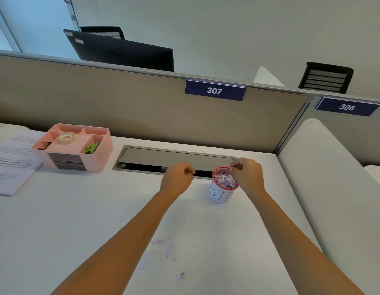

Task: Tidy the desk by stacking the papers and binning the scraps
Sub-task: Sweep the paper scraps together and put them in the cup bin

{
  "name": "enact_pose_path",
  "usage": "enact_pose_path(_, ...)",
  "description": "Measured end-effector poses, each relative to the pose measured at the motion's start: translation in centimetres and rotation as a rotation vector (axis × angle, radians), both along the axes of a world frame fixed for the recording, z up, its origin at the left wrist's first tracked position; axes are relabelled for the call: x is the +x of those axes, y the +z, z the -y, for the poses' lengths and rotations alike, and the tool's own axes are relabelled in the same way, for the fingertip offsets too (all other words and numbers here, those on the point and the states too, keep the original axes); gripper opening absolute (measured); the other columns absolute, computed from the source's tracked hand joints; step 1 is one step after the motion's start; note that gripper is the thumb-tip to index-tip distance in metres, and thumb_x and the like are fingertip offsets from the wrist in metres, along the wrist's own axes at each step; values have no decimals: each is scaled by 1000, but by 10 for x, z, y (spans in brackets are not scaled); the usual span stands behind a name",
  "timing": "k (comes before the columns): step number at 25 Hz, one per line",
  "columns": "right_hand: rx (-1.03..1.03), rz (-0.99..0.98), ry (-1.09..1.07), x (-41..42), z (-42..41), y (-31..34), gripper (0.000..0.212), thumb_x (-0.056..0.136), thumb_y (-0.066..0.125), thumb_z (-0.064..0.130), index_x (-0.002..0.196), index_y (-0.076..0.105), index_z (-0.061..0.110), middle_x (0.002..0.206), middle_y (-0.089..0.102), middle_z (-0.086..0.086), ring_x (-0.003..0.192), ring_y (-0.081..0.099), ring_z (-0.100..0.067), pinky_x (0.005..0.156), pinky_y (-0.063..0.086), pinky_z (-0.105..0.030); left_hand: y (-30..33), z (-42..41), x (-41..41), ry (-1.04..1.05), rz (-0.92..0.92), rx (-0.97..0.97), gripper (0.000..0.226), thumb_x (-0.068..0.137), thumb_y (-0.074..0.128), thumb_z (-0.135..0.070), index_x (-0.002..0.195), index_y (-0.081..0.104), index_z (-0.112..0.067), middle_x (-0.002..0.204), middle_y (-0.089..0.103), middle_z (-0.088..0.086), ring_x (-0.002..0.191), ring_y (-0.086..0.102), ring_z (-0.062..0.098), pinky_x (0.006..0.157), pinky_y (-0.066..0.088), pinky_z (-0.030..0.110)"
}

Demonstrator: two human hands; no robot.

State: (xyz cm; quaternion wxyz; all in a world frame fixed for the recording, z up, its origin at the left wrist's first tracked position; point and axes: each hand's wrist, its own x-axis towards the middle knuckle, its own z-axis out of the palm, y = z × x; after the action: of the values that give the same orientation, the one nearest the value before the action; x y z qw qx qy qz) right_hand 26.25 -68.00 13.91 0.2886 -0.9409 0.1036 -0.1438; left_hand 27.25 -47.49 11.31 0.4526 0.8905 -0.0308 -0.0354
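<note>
A small bin (220,194) with a red mesh rim and a white "BIN" label stands on the white desk (78,220), filled with crumpled paper scraps (225,180). My right hand (247,174) hovers at the bin's right rim, fingers pinched together; nothing visible shows in them. My left hand (178,177) is a loose fist just left of the bin, with nothing seen in it. A stack of printed papers (12,160) lies at the far left of the desk. Tiny paper bits (180,276) lie near the front edge.
A pink desk organiser (95,154) with a tape roll (66,139) and clips stands beside the papers. A grey cable hatch (176,158) sits behind my hands. A partition with signs 307 (214,90) and 306 closes the back; a padded divider (333,177) borders the right.
</note>
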Motion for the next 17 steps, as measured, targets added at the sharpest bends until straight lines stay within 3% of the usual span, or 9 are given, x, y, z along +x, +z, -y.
enact_pose_path(4,131,201,118,-58,-34,-38,14,83,63,1,88,73,10,85,73,-4,75,64,-19,67,44,-16,-57,-90,-57,40,3,113,24,93,50,-2,100,69,-14,106,70,2,93,62,14,90,48,25)
enact_pose_path(6,168,128,194,-94,-53,-73,14,86,64,2,94,72,9,92,72,-3,81,67,-22,74,52,-24,-84,-131,-92,66,40,199,28,93,47,-2,104,69,-14,117,68,2,108,62,20,96,44,28)
enact_pose_path(8,168,-40,255,-130,-71,-105,22,91,61,14,112,66,11,114,67,-1,104,64,-21,94,46,-27,-104,-160,-126,74,161,345,34,92,41,-11,108,71,-12,125,65,4,118,60,27,97,46,39)
enact_pose_path(11,42,-194,355,-171,-95,-139,64,93,50,49,144,36,12,152,35,2,142,30,-15,113,13,-16,-113,-174,-159,-6,205,581,50,90,27,-25,122,65,-17,139,55,2,129,51,28,98,45,44)
enact_pose_path(13,-171,-260,426,-186,-111,-153,98,84,26,78,151,1,11,158,-5,3,147,-7,-15,117,-9,-25,-111,-170,-165,-6,160,637,53,90,25,-26,128,61,-18,142,51,1,132,47,27,101,42,44)
enact_pose_path(14,-270,-283,439,-191,-120,-155,108,77,17,86,148,-11,11,156,-15,1,145,-17,-18,118,-13,-31,-111,-168,-165,1,154,650,53,90,24,-26,128,60,-19,143,50,1,133,47,27,102,41,45)
enact_pose_path(15,-330,-285,433,-193,-129,-155,114,73,16,90,147,-12,8,157,-14,-3,145,-15,-23,119,-10,-36,-111,-167,-165,4,152,659,53,90,25,-27,129,60,-19,143,50,0,133,46,26,102,41,45)
enact_pose_path(17,-359,-271,403,-189,-146,-152,119,73,22,90,149,11,-1,158,9,-14,146,9,-31,120,7,-44,-111,-167,-163,3,154,675,52,89,26,-27,128,60,-20,143,51,0,132,47,26,101,42,45)
